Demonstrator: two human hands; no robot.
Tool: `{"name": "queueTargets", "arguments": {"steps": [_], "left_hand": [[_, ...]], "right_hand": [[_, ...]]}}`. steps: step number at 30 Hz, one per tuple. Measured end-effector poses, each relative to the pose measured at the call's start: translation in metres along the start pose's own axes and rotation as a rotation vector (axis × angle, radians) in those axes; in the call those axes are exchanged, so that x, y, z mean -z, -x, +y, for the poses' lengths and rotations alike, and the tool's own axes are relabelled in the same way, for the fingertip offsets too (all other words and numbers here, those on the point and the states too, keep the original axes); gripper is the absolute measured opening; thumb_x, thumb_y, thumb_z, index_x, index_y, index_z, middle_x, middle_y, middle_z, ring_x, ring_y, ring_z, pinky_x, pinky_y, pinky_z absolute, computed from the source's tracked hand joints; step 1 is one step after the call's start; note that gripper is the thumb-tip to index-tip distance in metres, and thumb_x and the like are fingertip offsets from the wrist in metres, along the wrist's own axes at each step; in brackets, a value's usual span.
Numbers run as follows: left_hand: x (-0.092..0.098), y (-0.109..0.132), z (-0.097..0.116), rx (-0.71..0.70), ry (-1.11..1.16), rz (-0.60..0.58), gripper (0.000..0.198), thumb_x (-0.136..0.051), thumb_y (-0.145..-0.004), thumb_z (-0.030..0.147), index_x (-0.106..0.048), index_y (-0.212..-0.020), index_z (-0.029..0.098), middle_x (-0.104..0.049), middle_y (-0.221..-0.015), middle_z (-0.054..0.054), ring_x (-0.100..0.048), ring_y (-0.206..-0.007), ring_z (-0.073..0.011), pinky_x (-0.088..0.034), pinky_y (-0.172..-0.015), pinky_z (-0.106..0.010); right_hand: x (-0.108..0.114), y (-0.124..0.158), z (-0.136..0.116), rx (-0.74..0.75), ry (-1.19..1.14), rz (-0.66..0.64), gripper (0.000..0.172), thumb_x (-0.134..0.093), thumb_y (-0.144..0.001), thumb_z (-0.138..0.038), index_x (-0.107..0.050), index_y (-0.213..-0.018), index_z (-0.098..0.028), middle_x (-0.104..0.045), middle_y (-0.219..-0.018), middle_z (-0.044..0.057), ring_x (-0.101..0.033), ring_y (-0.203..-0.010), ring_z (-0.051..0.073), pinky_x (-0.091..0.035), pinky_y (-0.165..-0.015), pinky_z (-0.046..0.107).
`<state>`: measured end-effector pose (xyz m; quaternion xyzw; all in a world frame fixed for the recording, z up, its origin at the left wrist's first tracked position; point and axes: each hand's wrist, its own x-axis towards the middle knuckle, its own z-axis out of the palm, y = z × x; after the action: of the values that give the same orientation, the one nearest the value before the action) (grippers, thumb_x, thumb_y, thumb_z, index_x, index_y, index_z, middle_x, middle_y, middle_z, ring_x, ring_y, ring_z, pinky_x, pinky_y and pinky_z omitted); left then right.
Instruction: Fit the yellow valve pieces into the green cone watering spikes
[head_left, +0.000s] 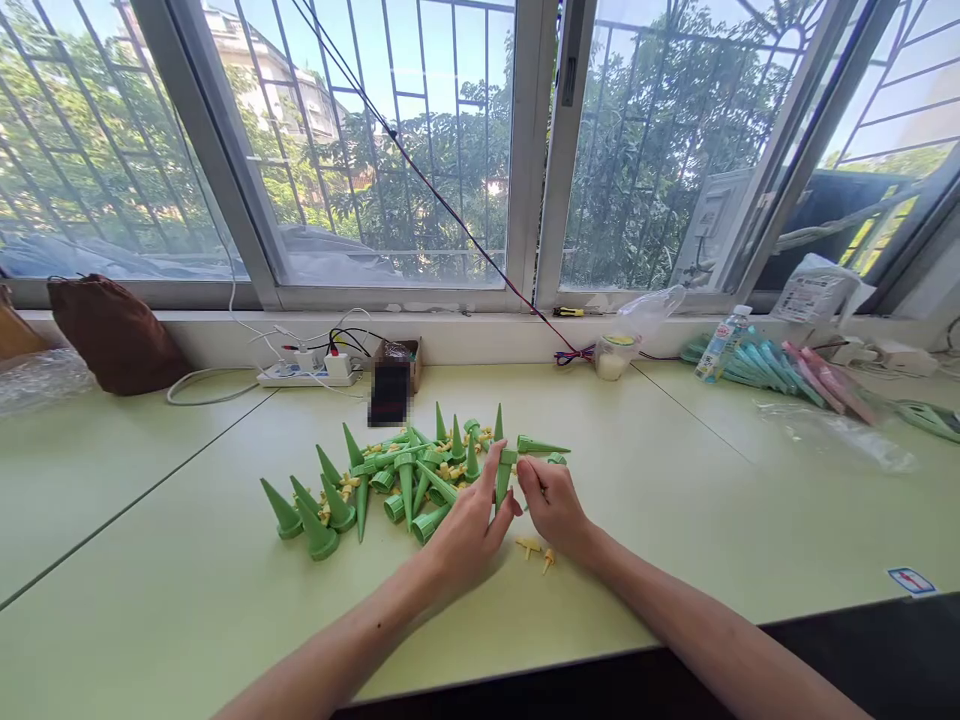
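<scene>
My left hand [474, 515] holds a green cone-shaped spike [505, 480] between its fingers, with the wide cap up and the tip down. Close beside the cap, my right hand [553, 500] is closed in a pinch; what its fingers hold is too small to make out. Left of my hands lies a pile of green spikes [406, 480] mixed with small yellow pieces [448, 470]; several cones stand upright at its left side. A lone green spike [541, 445] lies just behind my right hand. Two small yellow pieces [529, 546] rest on the table in front of my hands.
Along the windowsill are a brown bag [116, 335], a power strip [307, 372], a small box [409, 360] with a blurred dark object before it, a plastic cup [615, 358], a bottle [721, 345] and teal and pink packets [772, 370]. The table's front edge [525, 675] is near my forearms.
</scene>
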<state>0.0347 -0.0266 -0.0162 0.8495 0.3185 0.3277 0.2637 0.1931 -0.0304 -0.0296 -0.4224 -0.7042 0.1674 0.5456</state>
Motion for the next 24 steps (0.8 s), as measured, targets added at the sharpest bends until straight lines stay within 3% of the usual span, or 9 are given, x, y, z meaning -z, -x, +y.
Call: {"name": "queueTargets", "arguments": {"steps": [13,18,24], "left_hand": [[-0.0038,0.0005,-0.0005,0.018,-0.029,0.012,0.066,-0.036,-0.099,0.024,-0.002,-0.155,0.015,-0.07,-0.098,-0.01,-0.064,-0.095,-0.0231,-0.047,-0.092,-0.042],[-0.005,-0.0003,0.001,0.053,-0.035,0.044,0.066,-0.038,-0.097,0.023,-0.007,-0.155,0.014,-0.069,-0.091,-0.008,-0.064,-0.09,-0.0224,-0.047,-0.088,-0.039],[0.0004,-0.0056,0.0005,0.074,-0.007,0.07,0.064,-0.04,-0.096,0.022,-0.016,-0.154,0.014,-0.066,-0.075,-0.001,-0.061,-0.073,-0.0175,-0.048,-0.079,-0.032]], "right_hand": [[-0.0049,0.002,0.0011,-0.066,-0.078,0.038,0.05,-0.031,-0.102,-0.046,-0.034,-0.059,-0.022,-0.036,-0.05,-0.004,-0.038,-0.044,0.01,-0.031,-0.046,0.024],[-0.0065,0.0017,0.0002,-0.076,-0.105,0.036,0.049,-0.031,-0.102,-0.048,-0.035,-0.061,-0.022,-0.036,-0.052,-0.004,-0.04,-0.044,0.01,-0.035,-0.046,0.023],[-0.002,-0.0019,-0.0054,-0.038,-0.049,-0.009,0.046,-0.034,-0.102,-0.044,-0.044,-0.064,-0.021,-0.052,-0.055,0.0,-0.049,-0.05,0.012,-0.038,-0.052,0.024]]}}
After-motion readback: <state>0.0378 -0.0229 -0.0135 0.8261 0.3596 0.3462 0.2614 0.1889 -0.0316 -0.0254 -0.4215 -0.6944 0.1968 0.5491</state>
